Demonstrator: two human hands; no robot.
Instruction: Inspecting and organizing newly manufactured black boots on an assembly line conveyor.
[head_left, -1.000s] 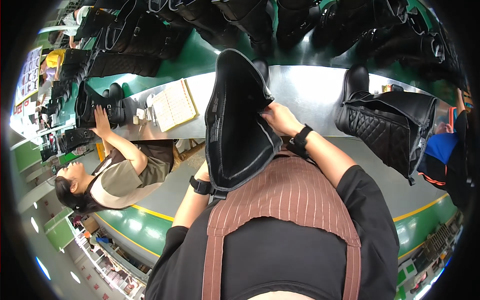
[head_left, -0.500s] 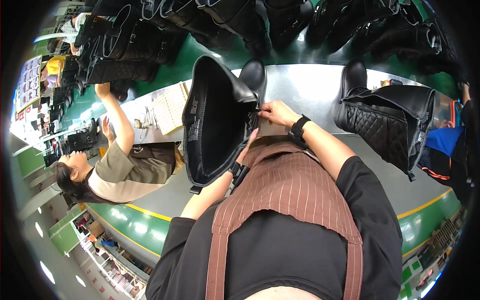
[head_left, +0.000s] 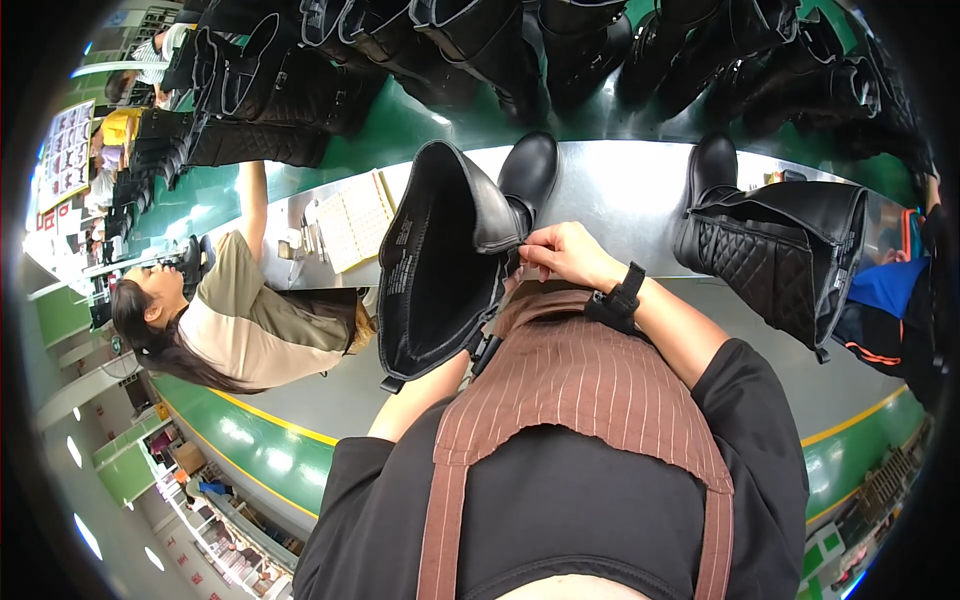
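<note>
A tall black boot stands on the metal bench, its wide shaft opening tilted toward me and its dark lining showing. My right hand is closed in a pinch at the side edge of the shaft, near the ankle. What small part the fingertips grip there is too small to make out. My left hand is mostly hidden behind the shaft, which it holds from the near side; only a bit of the fingers shows. Farther right, a second black boot with a quilted shaft leans over the bench edge.
Several black boots stand in a row on the green surface beyond the metal bench. To the left, a paper sheet and small tools lie on the bench. A co-worker reaches toward other boots. Another person's blue clothing shows at right.
The boot in my hands has shifted slightly to the right and nearer. My right hand moved with it, still pinching its edge. The co-worker's raised arm has moved right.
</note>
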